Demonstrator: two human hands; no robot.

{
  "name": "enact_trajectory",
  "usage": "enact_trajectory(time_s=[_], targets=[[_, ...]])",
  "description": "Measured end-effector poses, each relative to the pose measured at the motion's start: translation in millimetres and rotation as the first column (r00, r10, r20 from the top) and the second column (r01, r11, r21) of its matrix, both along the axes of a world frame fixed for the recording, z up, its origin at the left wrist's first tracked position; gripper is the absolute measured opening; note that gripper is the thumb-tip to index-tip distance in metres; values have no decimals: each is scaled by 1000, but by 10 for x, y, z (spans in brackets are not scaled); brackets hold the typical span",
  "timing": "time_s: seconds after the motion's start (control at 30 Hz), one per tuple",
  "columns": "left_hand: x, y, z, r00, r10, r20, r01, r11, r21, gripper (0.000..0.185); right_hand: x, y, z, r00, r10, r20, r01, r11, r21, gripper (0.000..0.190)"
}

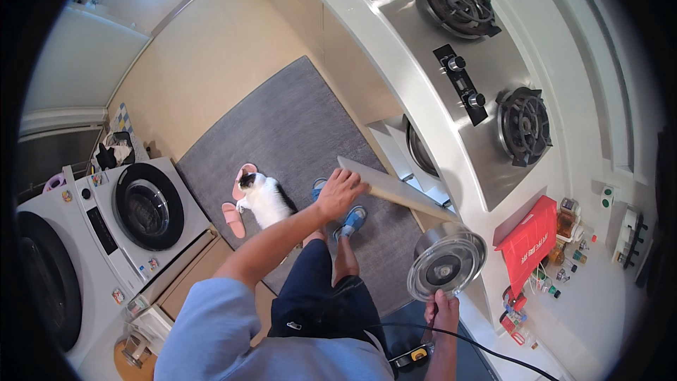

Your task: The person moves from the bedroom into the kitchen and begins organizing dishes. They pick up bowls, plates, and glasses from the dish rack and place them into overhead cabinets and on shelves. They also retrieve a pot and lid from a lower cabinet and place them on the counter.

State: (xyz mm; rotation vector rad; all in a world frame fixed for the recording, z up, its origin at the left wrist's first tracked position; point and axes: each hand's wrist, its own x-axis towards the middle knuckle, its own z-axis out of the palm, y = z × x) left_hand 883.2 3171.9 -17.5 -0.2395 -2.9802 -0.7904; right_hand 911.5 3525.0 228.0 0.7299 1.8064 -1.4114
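My left hand [342, 190] is on the outer edge of a light cabinet door [396, 188] that stands ajar below the counter; its fingers bend over the edge. Inside the cabinet part of a round metal pan [418, 148] shows. Near the counter's front edge my right hand [444, 312] grips a stainless steel pot [436, 238] with a glass lid [447, 270] on it. The handle is mostly hidden by the fingers.
A gas stove [449, 90] is set in the white counter [412, 71]. A red bag [529, 243] and several bottles [568, 222] stand beyond the pot. A black-and-white cat [270, 201] lies on the grey mat [280, 111] beside pink slippers [233, 220]. A black cable [476, 343] crosses near my right forearm.
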Motion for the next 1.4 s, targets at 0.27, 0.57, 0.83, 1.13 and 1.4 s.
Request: enact_trajectory(time_s=[0.27, 0.57, 0.83, 1.13, 1.4], targets=[[1015, 406, 244, 951, -133, 280, 55, 961, 270, 26, -454, -306, -585, 985, 171, 15, -170, 984, -43, 33], [1492, 937, -165, 822, -313, 476, 127, 915, 382, 61, -608, -614, -1161, 953, 303, 13, -299, 947, -119, 36], [1153, 536, -259, 879, -326, 348, 222, 926, 305, 73, -472, -591, -1486, 947, 320, 36, -316, 944, -94, 36], [-1603, -326, -419, 679, 146, 720, -734, 184, 654, 80, -387, -476, -1551, 967, 234, 105, -234, 972, -13, 35], [-2470, 322, -493, 572, -235, 786, -541, -829, 146, 85, -335, -390, -1696, 969, 198, 150, -201, 980, 3, 35]])
